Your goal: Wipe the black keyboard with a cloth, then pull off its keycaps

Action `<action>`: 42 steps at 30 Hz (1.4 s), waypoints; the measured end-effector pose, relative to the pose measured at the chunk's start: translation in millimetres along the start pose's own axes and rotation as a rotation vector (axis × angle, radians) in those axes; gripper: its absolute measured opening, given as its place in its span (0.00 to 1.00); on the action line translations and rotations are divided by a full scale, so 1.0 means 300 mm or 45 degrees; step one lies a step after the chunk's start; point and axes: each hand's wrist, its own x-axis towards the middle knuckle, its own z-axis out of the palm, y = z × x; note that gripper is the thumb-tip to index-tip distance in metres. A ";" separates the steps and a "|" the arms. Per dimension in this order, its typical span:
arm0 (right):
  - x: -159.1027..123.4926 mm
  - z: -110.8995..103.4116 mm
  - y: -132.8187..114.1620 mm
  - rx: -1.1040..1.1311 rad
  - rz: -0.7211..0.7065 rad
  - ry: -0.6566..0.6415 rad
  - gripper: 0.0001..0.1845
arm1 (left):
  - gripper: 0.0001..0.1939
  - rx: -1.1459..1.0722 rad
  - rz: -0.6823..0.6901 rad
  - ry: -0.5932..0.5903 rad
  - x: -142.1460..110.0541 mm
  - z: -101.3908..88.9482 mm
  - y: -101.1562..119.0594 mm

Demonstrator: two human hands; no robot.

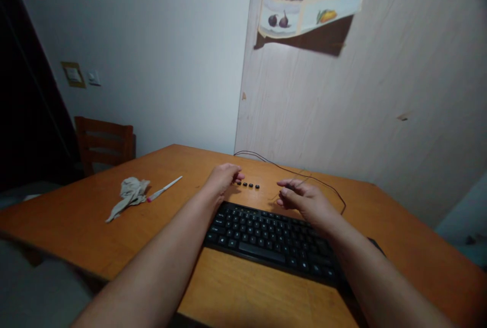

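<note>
A black keyboard [262, 236] lies on the wooden table between my forearms. Just beyond its back edge sits a short row of small black keycaps [251, 186]. My left hand [227, 174] is at the row's left end, fingers curled together at the leftmost keycap [239, 183], which they partly cover. Over the keyboard's back edge, my right hand [302, 198] pinches a thin wire keycap puller [289, 187]. Its fine wires stick out on both sides of the fingers, and its dark middle is partly hidden by them. My right wrist covers part of the keyboard's right side.
On the left of the table [205, 287] lie a crumpled grey cloth [132, 191] and a white brush-like stick [165, 189] with a pink end. A black cable [304, 174] runs along the back by the wall. A wooden chair [104, 140] stands behind the table's left side.
</note>
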 end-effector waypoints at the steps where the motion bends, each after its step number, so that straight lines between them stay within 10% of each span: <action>1: -0.003 0.007 0.007 -0.021 0.003 -0.016 0.25 | 0.11 0.007 0.051 0.013 -0.003 0.012 -0.009; 34: 0.003 0.023 0.094 -0.546 -0.262 -0.108 0.13 | 0.12 0.620 0.316 -0.169 -0.029 0.059 -0.107; 42: -0.013 0.060 0.072 -0.332 0.090 -0.202 0.18 | 0.14 0.611 0.272 -0.211 -0.022 0.066 -0.133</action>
